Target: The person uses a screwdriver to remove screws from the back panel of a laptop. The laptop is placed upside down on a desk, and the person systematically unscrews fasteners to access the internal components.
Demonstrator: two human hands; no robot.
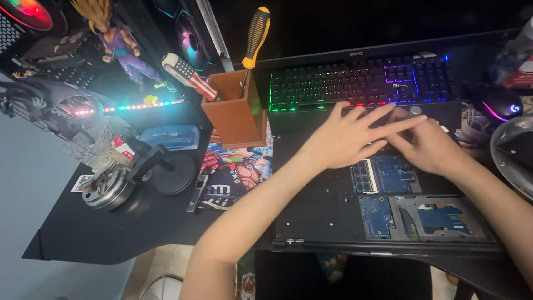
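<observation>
Your left hand [347, 136] lies flat, fingers spread, across your right hand [425, 145] – both holding nothing, resting on the opened laptop [327, 211] lying on the bench [111, 228] before the lit keyboard [361, 80].

Two bare forearms, no sleeves, watch or rings visible, left hand [347, 138] with short unpainted nails, right hand [427, 147] partly hidden behind it, slender wrists, upper arms cropped at the near edge
</observation>
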